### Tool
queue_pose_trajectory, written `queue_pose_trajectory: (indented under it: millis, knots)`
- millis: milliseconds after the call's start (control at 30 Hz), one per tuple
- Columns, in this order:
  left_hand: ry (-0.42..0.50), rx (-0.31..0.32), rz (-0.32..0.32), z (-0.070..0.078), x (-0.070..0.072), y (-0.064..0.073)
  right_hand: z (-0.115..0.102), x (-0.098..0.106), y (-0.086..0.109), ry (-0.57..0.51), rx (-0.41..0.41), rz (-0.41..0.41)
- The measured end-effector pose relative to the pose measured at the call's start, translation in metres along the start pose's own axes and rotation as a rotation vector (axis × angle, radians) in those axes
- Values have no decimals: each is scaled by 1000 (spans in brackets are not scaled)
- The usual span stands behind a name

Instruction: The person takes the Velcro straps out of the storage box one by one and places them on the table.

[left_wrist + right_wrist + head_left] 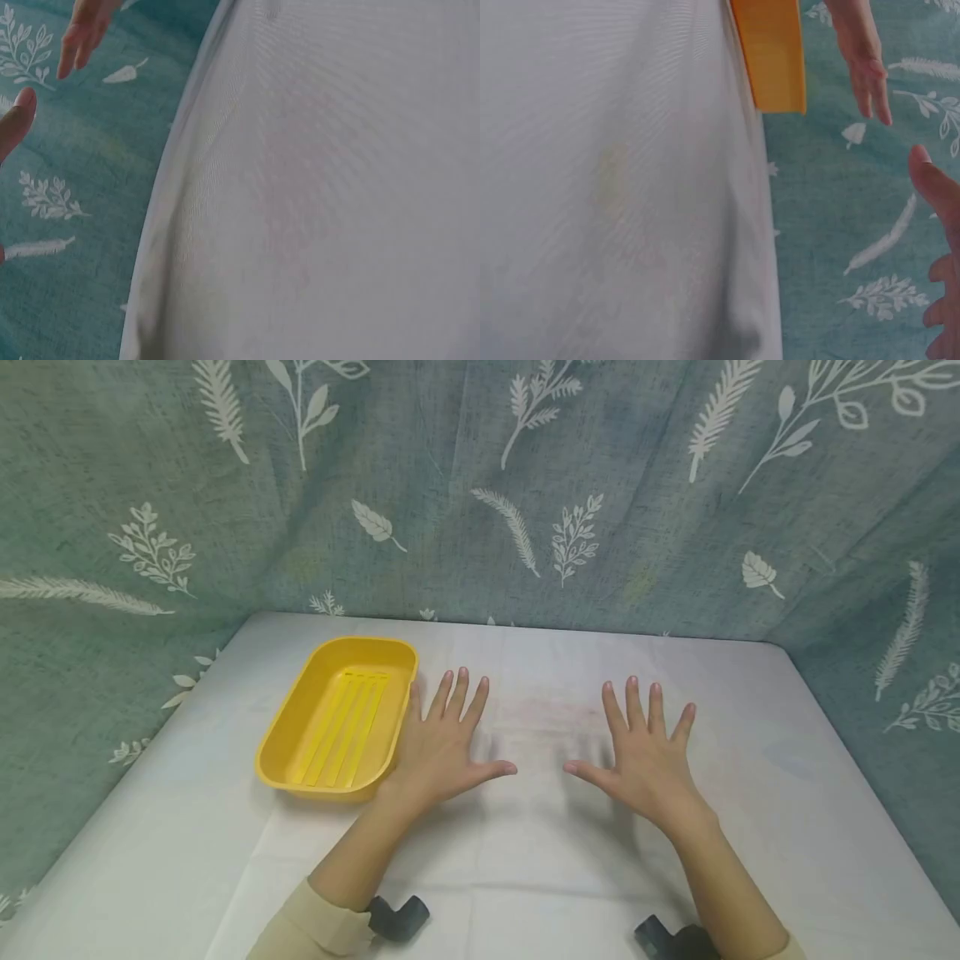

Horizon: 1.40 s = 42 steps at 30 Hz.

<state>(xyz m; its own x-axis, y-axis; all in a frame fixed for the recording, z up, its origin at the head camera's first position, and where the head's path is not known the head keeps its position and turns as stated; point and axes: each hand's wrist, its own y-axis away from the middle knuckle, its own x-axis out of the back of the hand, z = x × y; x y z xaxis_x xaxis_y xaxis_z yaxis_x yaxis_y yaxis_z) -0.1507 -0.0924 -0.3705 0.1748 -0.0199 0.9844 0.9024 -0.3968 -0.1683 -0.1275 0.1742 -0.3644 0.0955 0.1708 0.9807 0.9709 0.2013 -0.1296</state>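
Both hands hover above a white-covered table with their fingers spread and nothing held. The left hand (441, 747) is beside the right wall of a yellow tray (273, 752) and overlaps its edge in the head view; whether it touches the tray I cannot tell. To the right, the right hand (651, 760) is apart from the tray, its thumb pointing toward the left thumb. In the left wrist view a thumb (16, 124) shows at the left edge. The right wrist view has the right hand (945, 247) at its right edge and the tray (772, 60) at the top.
The white tablecloth (540, 860) has faint pinkish stains near the middle. Behind and at the sides hangs a green curtain (450, 468) with white leaf prints. Dark wrist-worn devices (400, 918) show under both forearms.
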Motion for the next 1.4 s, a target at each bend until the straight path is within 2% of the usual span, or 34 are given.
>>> queue_pose_trajectory:
  millis: [367, 700, 967, 1400]
  knots:
    - [20, 24, 16, -12, 4, 3, -12, 4, -5, -10, 20, 10]
    - [20, 26, 38, -26, 14, 8, -22, 6, -12, -26, 49, 17]
    - [29, 55, 22, -37, 20, 10, -28, 10, -18, -35, 63, 4]
    - [19, 122, 8, -57, 23, 24, -42, 14, -27, -47, 111, 8]
